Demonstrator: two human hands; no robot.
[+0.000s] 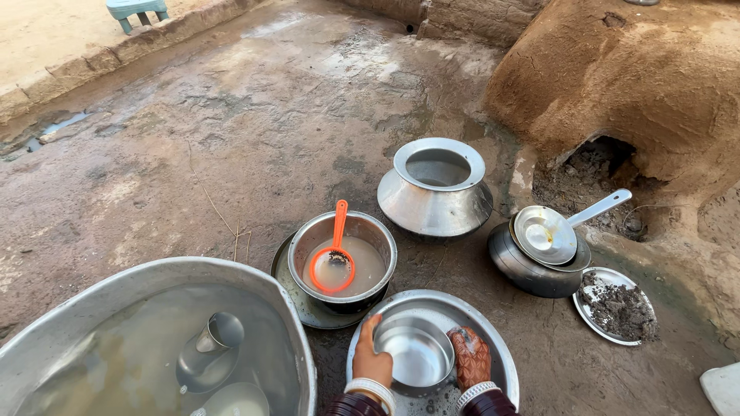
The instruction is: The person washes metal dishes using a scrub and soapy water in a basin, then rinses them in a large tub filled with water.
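A small steel bowl [416,353] rests inside a wide steel basin [493,347] on the wet ground at the bottom centre. My left hand [371,353] grips the bowl's left rim. My right hand [470,357] presses against the bowl's right side, fingers curled; whether it holds a scrubber I cannot tell. Both wrists wear white bangles.
A large tub [92,308] of murky water with a cup [220,333] stands at lower left. Behind are a bowl holding an orange strainer [336,254], a big steel pot [435,185], a dark pan with a lid [543,235], a plate of ash [617,306] and a mud stove [617,85].
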